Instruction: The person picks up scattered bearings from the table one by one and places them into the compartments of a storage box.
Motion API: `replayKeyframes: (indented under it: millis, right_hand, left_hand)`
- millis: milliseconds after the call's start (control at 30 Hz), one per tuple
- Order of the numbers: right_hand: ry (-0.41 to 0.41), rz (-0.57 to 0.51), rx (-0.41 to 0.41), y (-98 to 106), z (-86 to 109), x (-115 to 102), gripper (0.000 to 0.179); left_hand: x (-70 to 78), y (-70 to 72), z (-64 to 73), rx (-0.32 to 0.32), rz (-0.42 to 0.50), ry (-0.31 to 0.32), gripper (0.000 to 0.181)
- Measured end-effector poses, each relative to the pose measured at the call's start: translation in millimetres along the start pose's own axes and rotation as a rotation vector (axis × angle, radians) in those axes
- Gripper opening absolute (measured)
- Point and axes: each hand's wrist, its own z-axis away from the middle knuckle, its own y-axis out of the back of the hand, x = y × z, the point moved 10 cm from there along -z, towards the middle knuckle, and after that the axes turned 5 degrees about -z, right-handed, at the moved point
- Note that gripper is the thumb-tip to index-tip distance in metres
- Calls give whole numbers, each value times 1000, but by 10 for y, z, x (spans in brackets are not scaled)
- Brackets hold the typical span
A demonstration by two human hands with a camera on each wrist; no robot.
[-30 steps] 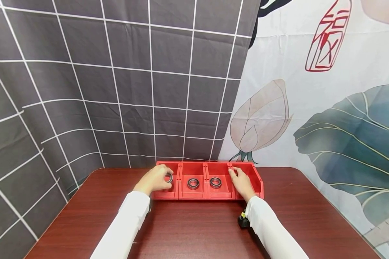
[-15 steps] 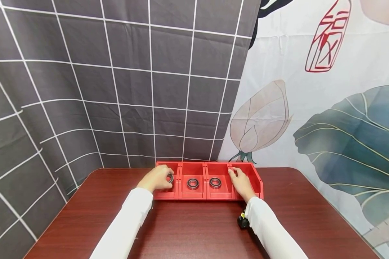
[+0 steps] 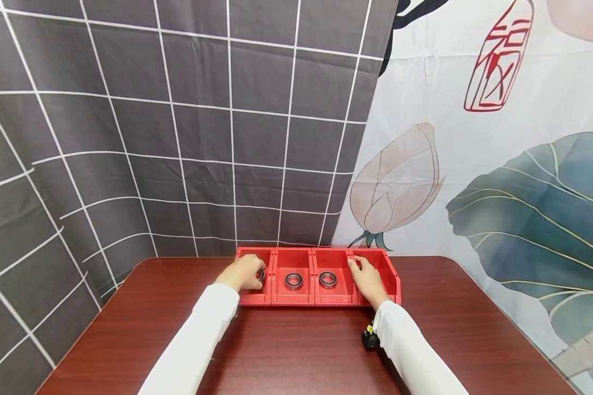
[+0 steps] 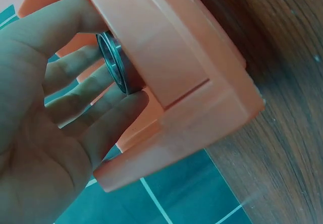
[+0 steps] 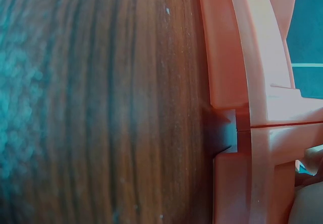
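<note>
In the head view a row of joined red bins stands at the table's back edge. My left hand reaches into the leftmost bin and holds a ball bearing between thumb and fingertips. The left wrist view shows that ring tilted on edge beside the bin wall. A second bearing lies flat in the bin to its right, and a third bearing in the one after that. My right hand grips the divider between the two rightmost bins; its fingertips are mostly hidden in the right wrist view.
A small black object with a yellow mark is by the right wrist on the brown wooden table. Behind the bins hang a grey gridded cloth and a white printed cloth.
My left hand has shifted slightly right and down within the leftmost bin, the bearing moving with it. My right hand has stayed at the divider.
</note>
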Motion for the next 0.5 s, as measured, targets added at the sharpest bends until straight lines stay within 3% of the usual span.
replayKeyframes:
  millis: [500]
  right_hand:
    - [7, 2, 7, 11, -19, -6, 60]
  left_hand:
    - [1, -141, -96, -42, -2, 18, 30]
